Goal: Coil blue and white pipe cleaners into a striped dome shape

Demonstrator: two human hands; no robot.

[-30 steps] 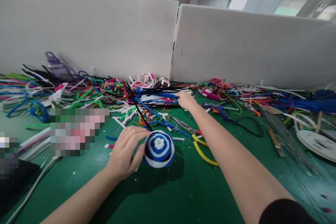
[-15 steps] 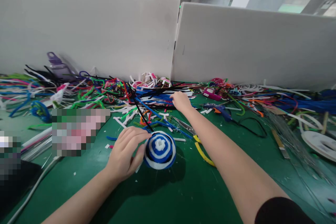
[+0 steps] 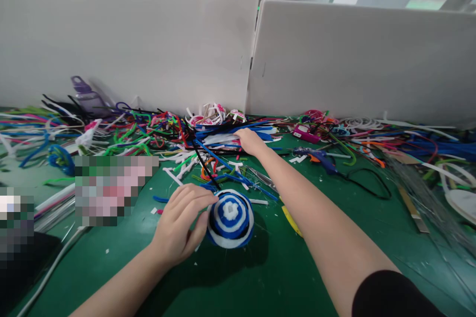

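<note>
My left hand (image 3: 183, 223) is closed on the left rim of a round piece (image 3: 230, 225) coiled from blue and white pipe cleaners, with a small white ring at its centre. A black pipe cleaner (image 3: 203, 161) slants from the pile down to that piece. Stretched forward, my right hand (image 3: 253, 142) is at the heap in the middle, its fingers closed at the end of a bundle of white pipe cleaners (image 3: 220, 137). Blue pipe cleaners (image 3: 262, 133) lie behind the hand. The fingertips are partly hidden.
Beneath my right forearm lie scissors with yellow handles (image 3: 292, 220). A blue glue gun (image 3: 323, 159) with a black cord rests to the right. A purple bottle (image 3: 86, 98) stands at the left, before white partition panels (image 3: 130, 49). Coloured pipe cleaners are strewn along the green table (image 3: 238, 282).
White pipe cleaners now show left of my right hand, across the blue ones. The hand has shifted slightly. My left hand still holds the coiled piece, and the view has moved a little.
</note>
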